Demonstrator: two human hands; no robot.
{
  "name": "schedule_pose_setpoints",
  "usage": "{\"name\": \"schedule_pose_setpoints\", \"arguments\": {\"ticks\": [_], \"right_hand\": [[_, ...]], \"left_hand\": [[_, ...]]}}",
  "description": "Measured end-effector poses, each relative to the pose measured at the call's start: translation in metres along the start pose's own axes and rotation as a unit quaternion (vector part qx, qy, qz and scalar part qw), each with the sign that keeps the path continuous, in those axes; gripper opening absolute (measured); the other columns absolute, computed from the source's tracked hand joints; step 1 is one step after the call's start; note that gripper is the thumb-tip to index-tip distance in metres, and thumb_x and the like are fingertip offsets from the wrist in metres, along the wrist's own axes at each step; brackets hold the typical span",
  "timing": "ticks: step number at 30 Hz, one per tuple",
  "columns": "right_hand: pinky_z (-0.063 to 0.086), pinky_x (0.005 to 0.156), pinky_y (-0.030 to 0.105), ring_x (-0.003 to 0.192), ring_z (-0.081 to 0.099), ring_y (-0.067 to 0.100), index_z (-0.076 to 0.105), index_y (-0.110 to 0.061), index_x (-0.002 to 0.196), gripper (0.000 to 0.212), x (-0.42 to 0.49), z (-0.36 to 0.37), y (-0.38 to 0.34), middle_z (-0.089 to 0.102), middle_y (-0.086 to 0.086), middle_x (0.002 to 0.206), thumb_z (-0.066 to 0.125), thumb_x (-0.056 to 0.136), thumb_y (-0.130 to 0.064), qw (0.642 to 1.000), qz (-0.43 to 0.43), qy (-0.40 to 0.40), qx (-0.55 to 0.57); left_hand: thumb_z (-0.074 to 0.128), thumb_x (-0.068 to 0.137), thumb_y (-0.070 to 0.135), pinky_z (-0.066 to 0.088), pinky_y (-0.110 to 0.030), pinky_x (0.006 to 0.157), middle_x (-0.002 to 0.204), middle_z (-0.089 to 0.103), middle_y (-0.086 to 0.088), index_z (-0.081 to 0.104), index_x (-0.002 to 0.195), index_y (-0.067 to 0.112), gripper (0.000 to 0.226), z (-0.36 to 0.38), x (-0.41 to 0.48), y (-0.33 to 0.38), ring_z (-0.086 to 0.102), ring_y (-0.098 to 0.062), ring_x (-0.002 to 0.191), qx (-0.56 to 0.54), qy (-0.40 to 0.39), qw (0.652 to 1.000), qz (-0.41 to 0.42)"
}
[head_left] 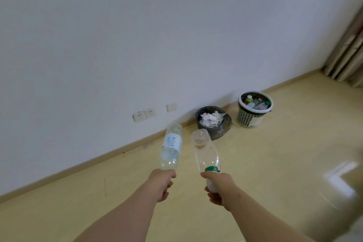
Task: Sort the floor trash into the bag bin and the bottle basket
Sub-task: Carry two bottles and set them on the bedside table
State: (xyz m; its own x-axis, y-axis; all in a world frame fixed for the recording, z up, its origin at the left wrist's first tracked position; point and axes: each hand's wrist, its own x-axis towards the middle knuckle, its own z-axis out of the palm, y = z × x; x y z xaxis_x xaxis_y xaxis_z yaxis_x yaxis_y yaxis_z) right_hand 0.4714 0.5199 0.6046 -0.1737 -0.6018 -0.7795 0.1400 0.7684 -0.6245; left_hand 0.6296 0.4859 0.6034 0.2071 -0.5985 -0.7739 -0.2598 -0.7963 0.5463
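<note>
My left hand (162, 184) grips the neck end of a clear bottle with a blue-and-white label (171, 148), its base pointing up and away. My right hand (219, 187) grips the cap end of a second clear bottle with a green band (206, 153), also held base-forward. Both bottles are in the air above the floor. Ahead by the wall stand the bin lined with a black bag (222, 127), holding white crumpled paper, and to its right the perforated bottle basket (248, 119), which holds several bottles.
A white wall with a wooden skirting board (98, 160) runs along the left. Wall sockets (144, 115) sit low on the wall. A curtain (347, 55) hangs at the far right corner. The yellow floor (275, 163) spreads in front of the bins.
</note>
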Motion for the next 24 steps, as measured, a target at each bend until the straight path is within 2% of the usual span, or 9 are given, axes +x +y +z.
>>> {"name": "schedule_pose_setpoints", "arguments": {"ticks": [5, 15, 19, 24], "right_hand": [[0.041, 0.051, 0.025, 0.052, 0.047, 0.016, 0.048, -0.008, 0.084, 0.025, 0.059, -0.077, -0.067, 0.054, 0.009, 0.067, 0.068, 0.083, -0.023, 0.999, 0.012, 0.038, 0.018], [0.040, 0.051, 0.023, 0.049, 0.046, 0.017, 0.050, -0.005, 0.093, 0.029, 0.201, -0.205, -0.185, 0.055, 0.010, 0.068, 0.068, 0.082, -0.025, 0.993, 0.032, 0.111, 0.029], [0.039, 0.050, 0.022, 0.047, 0.045, 0.017, 0.049, -0.007, 0.086, 0.026, 0.251, -0.254, -0.241, 0.054, 0.010, 0.066, 0.069, 0.082, -0.023, 0.990, 0.048, 0.124, 0.048], [0.039, 0.051, 0.023, 0.047, 0.044, 0.017, 0.048, -0.009, 0.083, 0.024, 0.316, -0.329, -0.308, 0.054, 0.010, 0.066, 0.068, 0.082, -0.023, 0.986, 0.075, 0.129, 0.075]], "left_hand": [[0.057, 0.083, 0.015, 0.028, -0.017, 0.046, 0.060, 0.044, -0.001, 0.049, 0.092, 0.012, 0.013, 0.080, 0.037, 0.088, 0.027, -0.012, 0.046, 0.026, -0.032, 0.999, 0.012], [0.055, 0.085, 0.016, 0.028, -0.018, 0.048, 0.061, 0.044, 0.000, 0.049, 0.098, 0.014, 0.014, 0.234, 0.140, 0.259, 0.026, -0.011, 0.047, 0.090, -0.084, 0.992, 0.022], [0.055, 0.082, 0.016, 0.028, -0.018, 0.047, 0.058, 0.041, 0.002, 0.057, 0.124, 0.012, 0.043, 0.299, 0.174, 0.329, 0.028, -0.011, 0.047, 0.110, -0.110, 0.988, 0.003], [0.055, 0.083, 0.015, 0.026, -0.018, 0.046, 0.060, 0.043, 0.001, 0.053, 0.130, 0.008, 0.048, 0.380, 0.200, 0.415, 0.031, -0.010, 0.049, 0.119, -0.118, 0.986, -0.024]]}}
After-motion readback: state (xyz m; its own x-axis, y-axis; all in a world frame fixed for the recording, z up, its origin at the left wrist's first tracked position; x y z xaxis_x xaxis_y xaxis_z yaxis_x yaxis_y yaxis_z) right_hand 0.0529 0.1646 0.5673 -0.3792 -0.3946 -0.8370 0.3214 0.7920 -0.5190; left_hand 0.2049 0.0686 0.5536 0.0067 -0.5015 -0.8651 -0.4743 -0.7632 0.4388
